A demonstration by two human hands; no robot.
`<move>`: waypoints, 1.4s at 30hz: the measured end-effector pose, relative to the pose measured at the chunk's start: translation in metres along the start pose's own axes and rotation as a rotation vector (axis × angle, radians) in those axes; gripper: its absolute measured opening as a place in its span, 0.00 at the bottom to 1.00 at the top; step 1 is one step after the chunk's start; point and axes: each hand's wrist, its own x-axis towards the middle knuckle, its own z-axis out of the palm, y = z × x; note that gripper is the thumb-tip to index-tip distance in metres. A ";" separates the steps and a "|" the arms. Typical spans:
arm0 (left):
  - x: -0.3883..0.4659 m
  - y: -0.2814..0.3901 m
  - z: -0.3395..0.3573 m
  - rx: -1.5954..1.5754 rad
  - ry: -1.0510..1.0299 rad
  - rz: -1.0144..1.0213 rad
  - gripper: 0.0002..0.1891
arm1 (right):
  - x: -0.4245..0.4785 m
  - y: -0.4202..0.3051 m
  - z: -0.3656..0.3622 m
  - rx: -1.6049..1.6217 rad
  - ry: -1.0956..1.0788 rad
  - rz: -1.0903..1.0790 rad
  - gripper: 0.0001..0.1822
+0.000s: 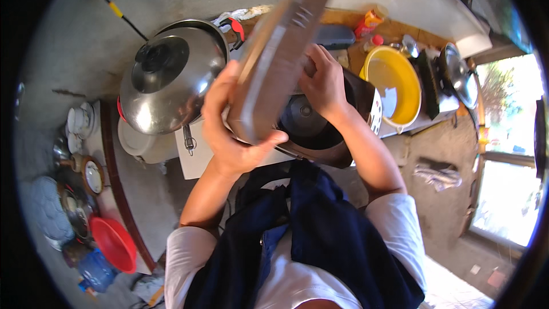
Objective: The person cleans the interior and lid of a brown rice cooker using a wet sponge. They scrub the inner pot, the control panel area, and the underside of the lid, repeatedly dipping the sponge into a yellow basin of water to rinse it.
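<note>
My left hand (233, 137) grips the lower end of a bulky brown plastic lid-like part (274, 64), which is tilted up and blurred, with slots near its far end. My right hand (326, 83) is at the right face of this part with its fingers curled; whether they grip it cannot be told. Below my right hand sits a brown appliance (339, 159) that looks like a rice cooker, its dark interior exposed. Inside is a round black piece (302, 113) with a raised centre. The held part hides some of the appliance's left side.
To the left stands a large steel pot with a domed lid (171, 81). A yellow basin (396, 90) holding water is on the right, beside a red-capped bottle (376, 40). A red basin (113, 244) and dishes (81, 120) lie far left. A plugged-in cable (124, 17) runs behind the pot.
</note>
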 end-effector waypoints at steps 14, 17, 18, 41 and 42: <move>0.013 0.015 0.020 0.288 0.008 -0.235 0.54 | 0.013 0.027 0.022 -0.175 0.132 -0.402 0.19; 0.012 0.022 0.020 0.358 0.028 -0.260 0.56 | 0.038 0.015 0.027 -0.274 0.255 -0.649 0.16; 0.011 0.020 0.021 0.359 0.034 -0.263 0.56 | 0.046 0.013 0.027 -0.450 0.261 -0.682 0.17; 0.004 0.018 0.025 0.194 0.094 -0.215 0.53 | 0.044 -0.002 0.051 -0.235 0.045 -0.429 0.03; 0.004 0.018 0.026 0.200 0.102 -0.214 0.53 | 0.035 -0.005 0.057 -0.125 0.005 -0.350 0.03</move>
